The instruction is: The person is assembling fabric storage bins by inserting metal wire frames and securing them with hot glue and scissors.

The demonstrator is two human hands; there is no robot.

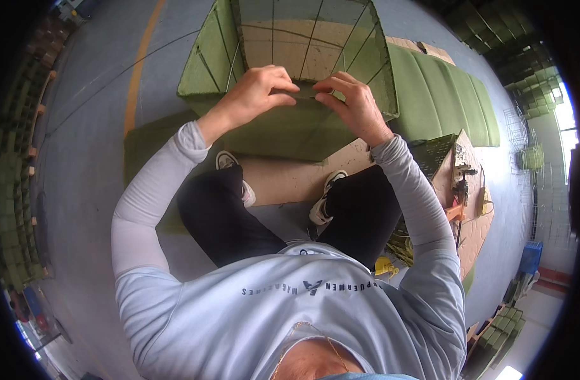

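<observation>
A green box, fabric over a thin wire frame, stands before me with its open top facing up. Both hands are at its near rim, a short gap apart. My left hand is closed, thumb and fingers bent toward each other at the rim. My right hand faces it, with thumb and forefinger drawn together in a pinch. Whatever lies between the fingertips is too small to make out. Inside the box, bare wires cross the far wall, and a tan surface shows through.
Green padded fabric lies right of the box. Cardboard covers the floor between my feet. At my right, a cardboard-topped surface holds an orange-handled tool. Stacked green pieces line the left. A yellow line crosses the floor.
</observation>
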